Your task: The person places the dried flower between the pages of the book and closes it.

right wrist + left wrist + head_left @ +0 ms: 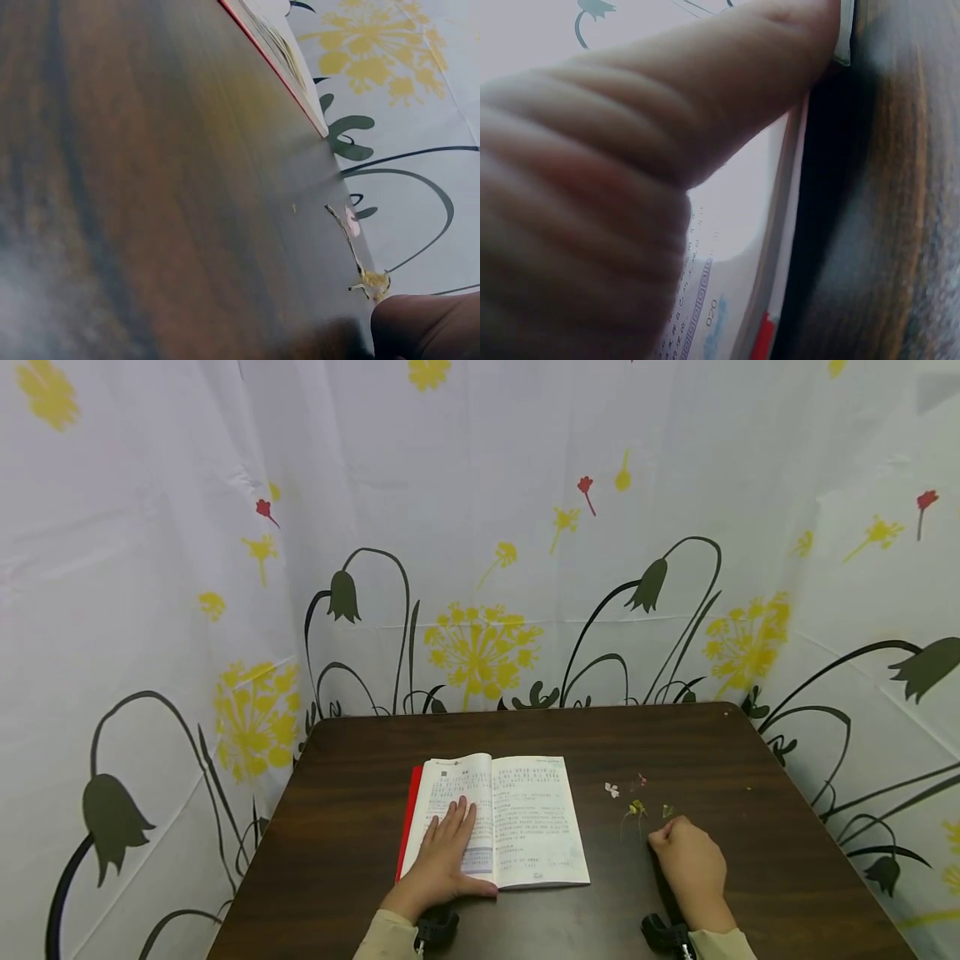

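An open book (536, 827) with printed pages lies on the table. My left hand (442, 864) rests spread on its left page, with the thumb along the bottom edge. In the left wrist view that thumb (727, 67) crosses the page corner. Right of the book, my right hand (692, 864) is on the table with curled fingers. A small yellowish dried flower (667, 811) shows right at its fingertips, the lower part hidden by the hand. Just left of it lies a yellow dried flower (637, 807) with thin stems, also seen beside the thumb in the right wrist view.
A white flower (612, 790) and a tiny pink flower (642, 779) lie farther back on the dark wood table (360, 793). A red cover (408, 818) sticks out at the book's left side. A patterned white curtain (480, 527) hangs behind the table.
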Tool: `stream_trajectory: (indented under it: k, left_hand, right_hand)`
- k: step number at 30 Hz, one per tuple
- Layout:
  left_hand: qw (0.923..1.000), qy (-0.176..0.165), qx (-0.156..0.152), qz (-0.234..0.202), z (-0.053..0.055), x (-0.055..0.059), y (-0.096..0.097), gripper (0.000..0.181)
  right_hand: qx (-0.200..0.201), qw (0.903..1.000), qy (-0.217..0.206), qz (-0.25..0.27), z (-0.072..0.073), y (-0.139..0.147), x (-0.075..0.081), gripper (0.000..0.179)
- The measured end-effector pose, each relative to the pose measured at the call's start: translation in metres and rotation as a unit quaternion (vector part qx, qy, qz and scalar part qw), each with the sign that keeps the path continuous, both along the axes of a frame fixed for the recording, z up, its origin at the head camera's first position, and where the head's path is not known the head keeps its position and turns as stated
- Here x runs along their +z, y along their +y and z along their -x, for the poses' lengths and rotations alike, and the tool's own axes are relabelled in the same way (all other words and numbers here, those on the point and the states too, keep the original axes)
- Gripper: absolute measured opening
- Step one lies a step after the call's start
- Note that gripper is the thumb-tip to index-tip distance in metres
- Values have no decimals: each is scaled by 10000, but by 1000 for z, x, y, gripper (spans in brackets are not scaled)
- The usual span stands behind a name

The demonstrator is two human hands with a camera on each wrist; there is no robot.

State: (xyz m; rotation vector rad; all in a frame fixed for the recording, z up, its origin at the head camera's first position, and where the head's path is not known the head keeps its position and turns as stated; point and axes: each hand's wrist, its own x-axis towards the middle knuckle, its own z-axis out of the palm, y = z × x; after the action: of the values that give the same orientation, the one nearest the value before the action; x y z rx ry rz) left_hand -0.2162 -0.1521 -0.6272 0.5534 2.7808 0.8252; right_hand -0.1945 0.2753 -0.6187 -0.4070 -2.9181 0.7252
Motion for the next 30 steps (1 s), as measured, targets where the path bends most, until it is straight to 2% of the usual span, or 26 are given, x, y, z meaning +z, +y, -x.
stream_trajectory:
  k: [9, 15, 17, 23, 25, 27, 29, 30]
  left_hand:
    - [10000, -27, 52, -73, 0, -1, 1, 149]
    - [9999, -122, 61, -43, 0, 2, 1, 148]
    - [9999, -130, 54, -52, 1, 3, 1, 148]
    - [10000, -66, 39, -62, 3, 3, 2, 147]
    - [10000, -41, 29, -85, 2, 3, 1, 148]
    - [10000, -35, 25, -43, 2, 3, 1, 149]
    - [10000, -22, 23, -46, 2, 2, 0, 149]
    - [10000, -20, 24, -42, 2, 2, 0, 149]
  right_hand:
    - [-304, 9991, -134, 261, -2, 4, -1, 17]
    - [-350, 9980, -175, 491, -1, 7, -2, 21]
    - [-363, 9976, -119, 576, 0, 7, -1, 22]
    - [-374, 9930, 425, 1037, 2, 0, 4, 19]
    - [-344, 9884, 505, 1392, 3, -8, 7, 17]
    - [-303, 9791, 502, 1947, 5, -18, 12, 15]
    - [-247, 9631, 461, 2640, 6, -31, 15, 13]
    - [-259, 9522, 461, 3010, 7, -39, 16, 12]
